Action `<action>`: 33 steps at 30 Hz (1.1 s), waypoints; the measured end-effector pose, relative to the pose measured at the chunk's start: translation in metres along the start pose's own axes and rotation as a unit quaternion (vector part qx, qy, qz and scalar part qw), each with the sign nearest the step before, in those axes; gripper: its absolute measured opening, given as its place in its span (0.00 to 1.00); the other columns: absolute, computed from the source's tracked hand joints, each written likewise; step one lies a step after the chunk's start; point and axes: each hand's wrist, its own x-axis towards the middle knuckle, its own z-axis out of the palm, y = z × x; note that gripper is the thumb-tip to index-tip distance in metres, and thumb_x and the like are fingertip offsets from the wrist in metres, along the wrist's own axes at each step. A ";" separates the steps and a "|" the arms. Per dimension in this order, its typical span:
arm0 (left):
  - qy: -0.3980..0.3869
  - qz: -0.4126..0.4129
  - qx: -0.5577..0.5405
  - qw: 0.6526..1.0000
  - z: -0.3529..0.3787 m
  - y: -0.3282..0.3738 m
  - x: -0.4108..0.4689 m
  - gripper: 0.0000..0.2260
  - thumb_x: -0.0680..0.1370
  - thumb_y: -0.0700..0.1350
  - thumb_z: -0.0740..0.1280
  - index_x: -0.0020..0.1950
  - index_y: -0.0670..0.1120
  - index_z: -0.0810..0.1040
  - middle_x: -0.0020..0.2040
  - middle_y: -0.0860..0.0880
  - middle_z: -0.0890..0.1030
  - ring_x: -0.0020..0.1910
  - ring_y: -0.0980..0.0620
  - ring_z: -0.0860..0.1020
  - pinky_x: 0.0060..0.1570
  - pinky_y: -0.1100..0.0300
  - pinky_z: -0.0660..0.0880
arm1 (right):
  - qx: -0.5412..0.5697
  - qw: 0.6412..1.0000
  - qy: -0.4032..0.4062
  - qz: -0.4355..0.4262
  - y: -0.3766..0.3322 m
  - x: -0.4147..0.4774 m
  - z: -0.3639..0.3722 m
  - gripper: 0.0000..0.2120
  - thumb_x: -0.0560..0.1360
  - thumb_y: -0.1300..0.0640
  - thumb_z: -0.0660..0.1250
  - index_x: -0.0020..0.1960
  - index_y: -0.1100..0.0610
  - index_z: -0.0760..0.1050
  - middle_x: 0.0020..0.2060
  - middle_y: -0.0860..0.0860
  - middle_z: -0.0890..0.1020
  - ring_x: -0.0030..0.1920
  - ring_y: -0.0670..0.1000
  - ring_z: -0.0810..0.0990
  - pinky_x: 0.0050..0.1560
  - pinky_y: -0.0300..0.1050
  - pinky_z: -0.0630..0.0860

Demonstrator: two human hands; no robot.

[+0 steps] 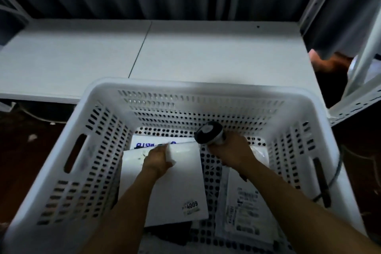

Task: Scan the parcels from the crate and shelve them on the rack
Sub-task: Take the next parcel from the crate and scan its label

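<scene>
Both my arms reach down into a white perforated crate [99, 140]. My left hand [157, 160] grips a small white parcel [182, 152] that lies on a large flat white parcel [177, 189] with a "4009" sticker near its lower corner. My right hand [231, 153] holds a barcode scanner [209, 132], its dark round head tilted up and left above the small parcel. Another white parcel with blue print [148, 142] lies at the crate's far side. A clear bag with a printed label [245, 206] lies under my right forearm.
Beyond the crate stretches a white table [185, 51], backed by a dark curtain. A white metal rack [362, 88] with perforated posts stands at the right. A cable [336, 171] hangs over the crate's right wall. The floor at the left is dark.
</scene>
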 end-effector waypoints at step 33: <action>0.311 0.041 -0.444 0.839 -0.176 0.094 -0.181 0.03 0.77 0.38 0.69 0.49 0.43 0.76 0.38 0.51 0.79 0.34 0.58 0.75 0.34 0.67 0.72 | 0.134 0.981 -0.052 -0.132 -0.079 -0.081 -0.143 0.05 0.73 0.63 0.73 0.46 0.62 0.79 0.31 0.57 0.82 0.27 0.51 0.78 0.31 0.43 0.76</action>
